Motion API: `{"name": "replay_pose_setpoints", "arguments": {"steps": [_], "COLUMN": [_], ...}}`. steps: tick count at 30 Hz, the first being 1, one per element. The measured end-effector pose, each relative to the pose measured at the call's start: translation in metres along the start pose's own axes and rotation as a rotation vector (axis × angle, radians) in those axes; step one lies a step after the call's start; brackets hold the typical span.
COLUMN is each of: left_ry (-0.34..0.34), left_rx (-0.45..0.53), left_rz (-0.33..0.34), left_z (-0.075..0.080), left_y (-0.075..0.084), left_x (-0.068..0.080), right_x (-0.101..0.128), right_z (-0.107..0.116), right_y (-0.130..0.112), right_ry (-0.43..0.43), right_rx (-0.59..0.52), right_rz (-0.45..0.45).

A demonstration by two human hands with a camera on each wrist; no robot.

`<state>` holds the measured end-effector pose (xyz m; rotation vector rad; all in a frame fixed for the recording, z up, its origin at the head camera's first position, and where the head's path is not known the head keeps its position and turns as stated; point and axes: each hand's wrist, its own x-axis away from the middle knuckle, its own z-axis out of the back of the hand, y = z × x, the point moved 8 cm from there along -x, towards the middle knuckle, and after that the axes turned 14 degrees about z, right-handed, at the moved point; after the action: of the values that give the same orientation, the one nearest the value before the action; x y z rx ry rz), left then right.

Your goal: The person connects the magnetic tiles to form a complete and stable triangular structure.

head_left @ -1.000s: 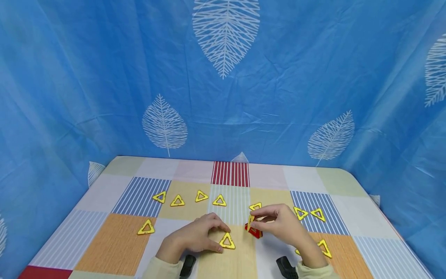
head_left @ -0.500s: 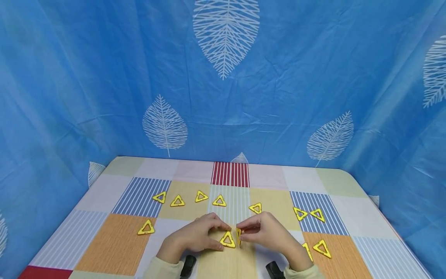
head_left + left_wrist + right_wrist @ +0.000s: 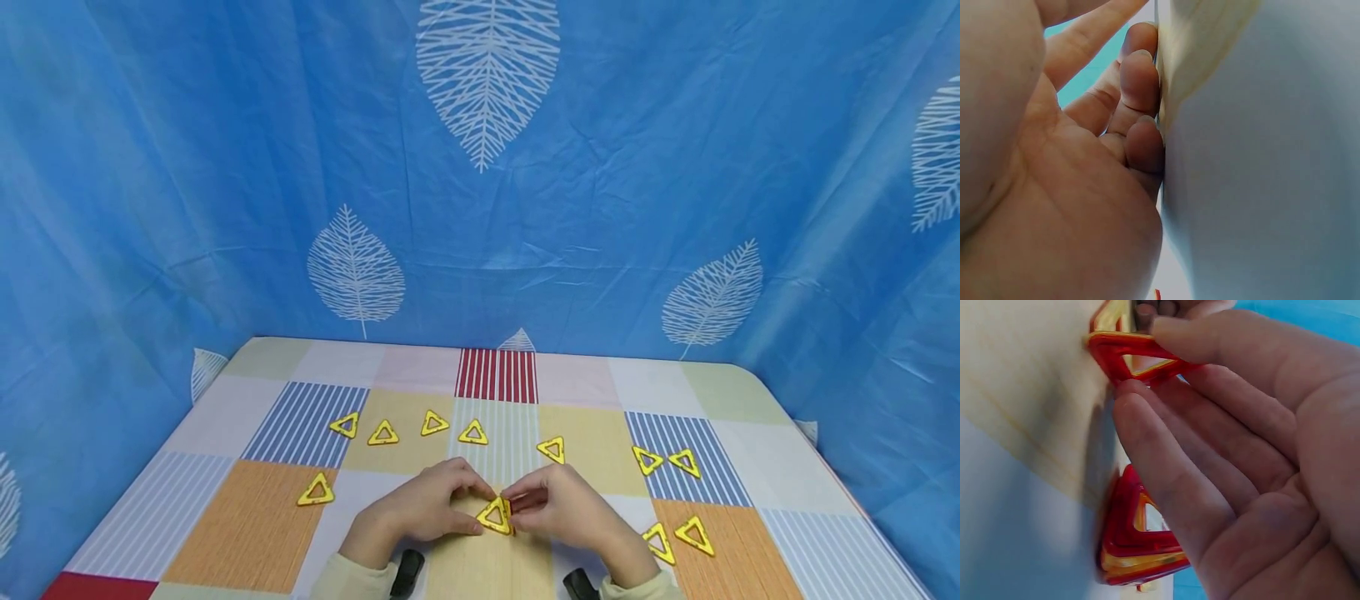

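Note:
My left hand [image 3: 431,504] rests on the table, its thumb and forefinger pinching a yellow triangular magnetic tile [image 3: 493,517] from the left side. From the right, my right hand [image 3: 566,517] pinches a second triangular tile [image 3: 1113,349], red on the side facing the right wrist camera. The two tiles meet edge to edge between my fingertips. In the left wrist view, the fingers [image 3: 1140,81] of the left hand lie along the tabletop, and the tile is hidden. Behind my right fingers a small stack of red and yellow tiles [image 3: 1119,534] stands on the table.
Yellow triangular tiles lie scattered around: several along the back left, including one tile [image 3: 383,432], one tile [image 3: 316,490] at left, one tile [image 3: 552,449] behind the right hand, and others on the right, such as a tile [image 3: 695,536]. A blue leaf-print curtain [image 3: 600,208] surrounds the checked tablecloth [image 3: 285,517].
My right hand has moved left with its tile, from beside the red stack up to the left hand's tile. The left hand has stayed in place.

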<state>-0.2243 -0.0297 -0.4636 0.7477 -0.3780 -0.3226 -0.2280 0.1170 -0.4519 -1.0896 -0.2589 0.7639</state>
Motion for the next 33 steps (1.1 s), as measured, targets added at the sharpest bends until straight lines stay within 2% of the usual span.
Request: {"name": "replay_pose_setpoints", "arguments": {"steps": [4,12,23,33], "left_ry": [0.008,0.013,0.031,0.023], "left_rx": [0.001,-0.001,0.007,0.029], "left_rz": [-0.001,0.009,-0.018,-0.022], "left_z": [0.0,0.0,0.002,0.003], "left_y": [-0.001,-0.003,0.0,0.002], "left_x": [-0.001,-0.002,-0.003,-0.002], "right_x": [-0.001,-0.001,-0.004,-0.005], "right_z": [-0.002,-0.001,-0.003,-0.003], "right_y": [0.003,0.01,0.011,0.011], "right_ry": [0.01,0.026,0.035,0.036], "right_rx": [-0.005,0.08,0.066,0.123], "right_rz": [-0.01,-0.001,0.016,0.027]}}
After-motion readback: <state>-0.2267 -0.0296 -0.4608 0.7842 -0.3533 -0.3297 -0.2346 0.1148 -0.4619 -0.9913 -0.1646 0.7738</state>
